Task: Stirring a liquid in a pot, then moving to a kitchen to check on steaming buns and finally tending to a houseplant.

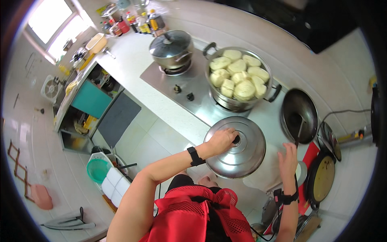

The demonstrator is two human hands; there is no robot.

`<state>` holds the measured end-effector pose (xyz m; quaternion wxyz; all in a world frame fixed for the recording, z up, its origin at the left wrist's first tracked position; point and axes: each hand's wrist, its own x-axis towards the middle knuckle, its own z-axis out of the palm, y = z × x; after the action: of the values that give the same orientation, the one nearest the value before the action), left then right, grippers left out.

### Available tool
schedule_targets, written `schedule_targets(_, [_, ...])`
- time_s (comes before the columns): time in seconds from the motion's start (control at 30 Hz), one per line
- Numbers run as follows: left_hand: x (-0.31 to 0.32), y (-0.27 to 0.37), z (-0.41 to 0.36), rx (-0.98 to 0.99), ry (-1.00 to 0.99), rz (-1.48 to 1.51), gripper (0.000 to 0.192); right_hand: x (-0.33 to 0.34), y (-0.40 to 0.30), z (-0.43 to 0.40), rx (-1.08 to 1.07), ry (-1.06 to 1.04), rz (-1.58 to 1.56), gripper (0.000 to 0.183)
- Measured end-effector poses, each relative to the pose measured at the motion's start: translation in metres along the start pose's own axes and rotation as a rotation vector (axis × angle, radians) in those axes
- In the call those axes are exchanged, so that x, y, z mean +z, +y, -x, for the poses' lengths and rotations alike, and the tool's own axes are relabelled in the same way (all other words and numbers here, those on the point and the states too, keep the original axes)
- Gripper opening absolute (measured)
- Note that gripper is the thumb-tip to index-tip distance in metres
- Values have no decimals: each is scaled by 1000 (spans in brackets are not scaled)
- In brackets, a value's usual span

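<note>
My left hand (223,141) grips the black knob at the centre of a round metal pot lid (251,157). The lid is held over the front of the counter, apart from the steamer pot (231,104). That pot stands uncovered on the right burner, filled with several pale steamed buns (238,67). To the right of the lid, my right hand (287,160) has its fingers apart and nothing in them. It is near the handle of a spatula (300,131) that rests in a dark wok (294,112).
A second pot with a glass lid (169,45) sits on the left burner of the steel gas stove (196,81). Bottles (155,19) crowd the back corner. A flat pan (322,178) and a red board (310,154) stand at the right. A green basin (98,170) is lower left.
</note>
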<state>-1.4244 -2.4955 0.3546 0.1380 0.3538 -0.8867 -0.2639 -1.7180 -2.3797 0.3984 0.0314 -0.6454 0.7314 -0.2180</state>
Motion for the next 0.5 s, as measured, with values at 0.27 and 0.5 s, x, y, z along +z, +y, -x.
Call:
schedule_targets(0.27, [-73, -80, 112, -141, 181, 11, 35, 63, -161, -12, -350, -187, -198, 13])
schedule_targets(0.5, [-147, -183, 224, -281, 294, -58, 34, 159, -328, -30, -516, -306, -308, 7])
